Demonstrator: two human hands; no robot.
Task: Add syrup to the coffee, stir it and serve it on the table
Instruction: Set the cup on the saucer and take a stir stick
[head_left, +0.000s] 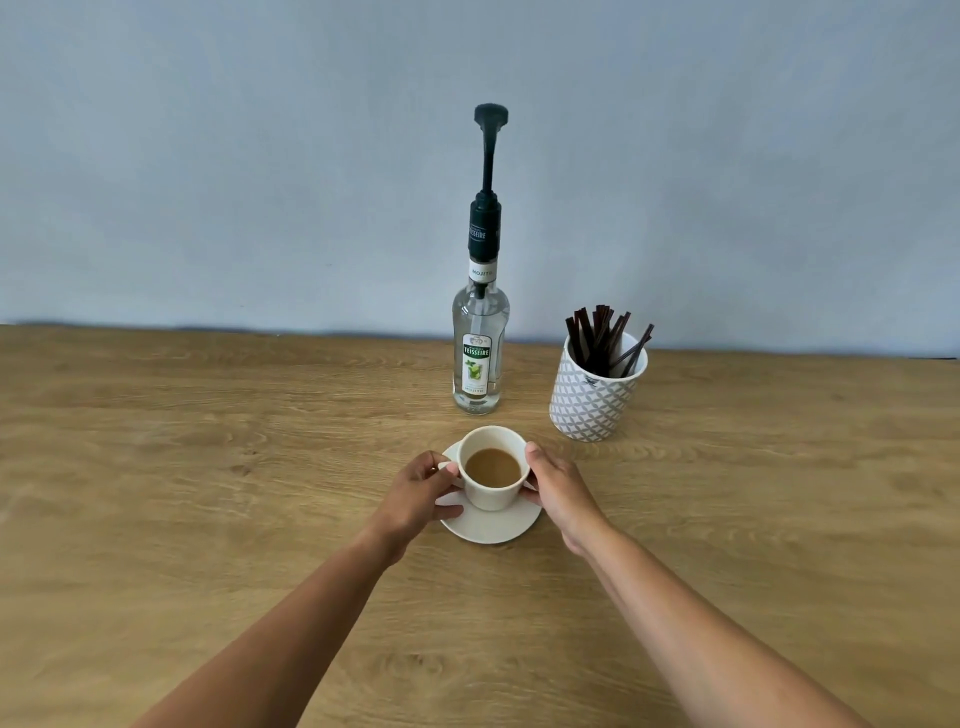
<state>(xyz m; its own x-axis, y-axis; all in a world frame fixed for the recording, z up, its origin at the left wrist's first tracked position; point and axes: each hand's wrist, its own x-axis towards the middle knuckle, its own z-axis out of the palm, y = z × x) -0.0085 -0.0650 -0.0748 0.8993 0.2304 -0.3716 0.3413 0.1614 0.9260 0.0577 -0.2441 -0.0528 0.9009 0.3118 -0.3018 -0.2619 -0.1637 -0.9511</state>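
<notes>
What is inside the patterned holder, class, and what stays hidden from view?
Dark stirrer sticks stand inside the patterned holder, leaning at angles above its rim. Their lower ends and the holder's bottom are covered by its wall.

wall (260, 156): plain pale blue-grey | table (156, 467): light wood grain, meets wall | light: soft, even

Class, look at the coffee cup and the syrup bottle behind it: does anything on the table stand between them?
Nothing visible does. The cup, held on its saucer by the left hand and right hand, faces bare table up to the syrup bottle. The stirrer pot stands off to the right.
</notes>
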